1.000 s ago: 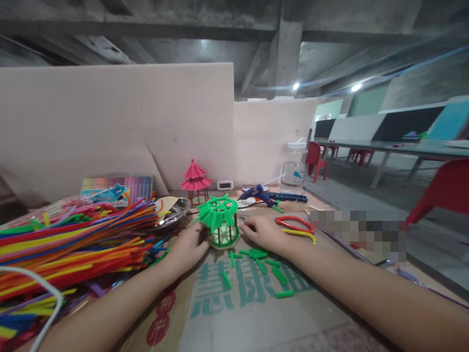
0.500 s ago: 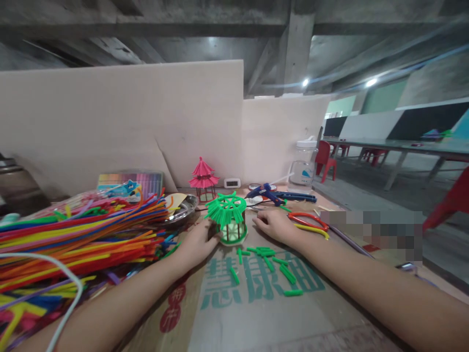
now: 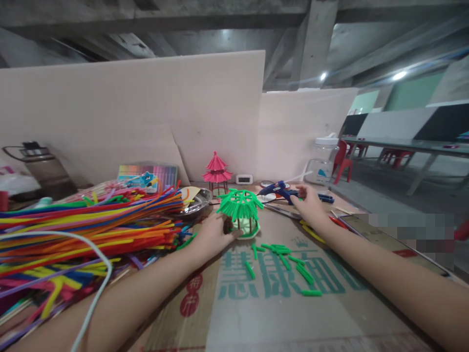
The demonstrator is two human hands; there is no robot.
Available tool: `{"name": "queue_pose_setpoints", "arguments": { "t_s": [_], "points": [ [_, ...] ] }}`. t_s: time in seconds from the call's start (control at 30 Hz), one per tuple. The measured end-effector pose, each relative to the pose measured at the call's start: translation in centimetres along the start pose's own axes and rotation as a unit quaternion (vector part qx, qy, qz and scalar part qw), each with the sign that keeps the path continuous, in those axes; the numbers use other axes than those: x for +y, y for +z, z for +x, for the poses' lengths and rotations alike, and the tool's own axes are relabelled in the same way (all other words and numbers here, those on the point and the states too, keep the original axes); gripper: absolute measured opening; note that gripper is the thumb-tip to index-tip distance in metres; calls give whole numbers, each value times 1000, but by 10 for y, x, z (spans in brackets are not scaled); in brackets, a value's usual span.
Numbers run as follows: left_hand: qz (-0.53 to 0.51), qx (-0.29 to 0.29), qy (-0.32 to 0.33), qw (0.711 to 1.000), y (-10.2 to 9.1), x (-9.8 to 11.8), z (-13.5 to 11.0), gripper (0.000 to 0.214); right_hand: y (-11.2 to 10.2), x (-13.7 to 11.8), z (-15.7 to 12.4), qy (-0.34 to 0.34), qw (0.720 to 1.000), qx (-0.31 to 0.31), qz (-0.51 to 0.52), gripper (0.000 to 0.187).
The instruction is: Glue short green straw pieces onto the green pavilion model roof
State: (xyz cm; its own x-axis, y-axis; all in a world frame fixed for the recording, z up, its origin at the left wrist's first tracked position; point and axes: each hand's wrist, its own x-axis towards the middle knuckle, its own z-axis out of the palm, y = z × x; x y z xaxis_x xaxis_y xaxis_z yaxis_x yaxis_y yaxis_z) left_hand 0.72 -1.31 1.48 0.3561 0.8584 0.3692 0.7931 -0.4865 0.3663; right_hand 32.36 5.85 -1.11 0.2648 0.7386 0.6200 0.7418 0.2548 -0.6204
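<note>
A small green pipe-cleaner pavilion (image 3: 242, 210) stands on a cardboard sheet (image 3: 278, 313). My left hand (image 3: 214, 233) holds it at its left side, fingers curled against the base. My right hand (image 3: 309, 205) is stretched forward to the blue glue gun (image 3: 284, 189) and its fingers close on the gun's rear end. Several short green pipe-cleaner pieces (image 3: 282, 261) lie on the cardboard between my arms.
A big heap of coloured pipe cleaners (image 3: 84, 230) fills the left. Behind it are a marker box (image 3: 148, 175), a metal dish (image 3: 198, 200), a pink pavilion model (image 3: 217, 172), a small clock (image 3: 244, 179) and a plastic jar (image 3: 322, 159). Red scissors (image 3: 339, 222) lie under my right forearm.
My right hand left the pavilion's right side and reached forward to the glue gun. The left hand stayed on the pavilion. The view swung left.
</note>
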Motion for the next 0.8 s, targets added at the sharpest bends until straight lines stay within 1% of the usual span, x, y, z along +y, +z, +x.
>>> {"name": "queue_pose_setpoints", "arguments": {
  "t_s": [0.1, 0.17, 0.27, 0.33, 0.37, 0.47, 0.57, 0.7, 0.8],
  "points": [
    [-12, 31, 20, 999, 1, 0, 0, 31, 6, 9, -3, -19, 999, -46, -23, 33],
    [-11, 40, 30, 999, 2, 0, -1, 31, 6, 10, -6, -32, 995, -85, -52, 29],
    [-12, 27, 31, 999, 0, 3, -1, 24, 5, 8, -11, -50, 981, -153, -105, 17],
    [-11, 17, 43, 999, -3, 5, -1, 19, 3, 6, -13, -61, 971, -189, -135, 20],
    [-3, 13, 43, 999, -4, 6, -1, 20, 3, 4, -13, -66, 966, -201, -148, 22],
    [19, 3, 43, 999, -6, 7, -1, 27, 1, 2, -12, -72, 956, -221, -178, 25],
    [21, 0, 52, 998, -5, 6, -2, 28, 0, 2, -11, -75, 951, -231, -194, 26],
    [14, 6, 30, 999, -4, 5, -2, 31, 1, 2, -11, -74, 948, -233, -202, 28],
    [-1, 12, 37, 999, -4, 5, -3, 31, 1, 2, -12, -76, 950, -231, -198, 26]
  ]
}}
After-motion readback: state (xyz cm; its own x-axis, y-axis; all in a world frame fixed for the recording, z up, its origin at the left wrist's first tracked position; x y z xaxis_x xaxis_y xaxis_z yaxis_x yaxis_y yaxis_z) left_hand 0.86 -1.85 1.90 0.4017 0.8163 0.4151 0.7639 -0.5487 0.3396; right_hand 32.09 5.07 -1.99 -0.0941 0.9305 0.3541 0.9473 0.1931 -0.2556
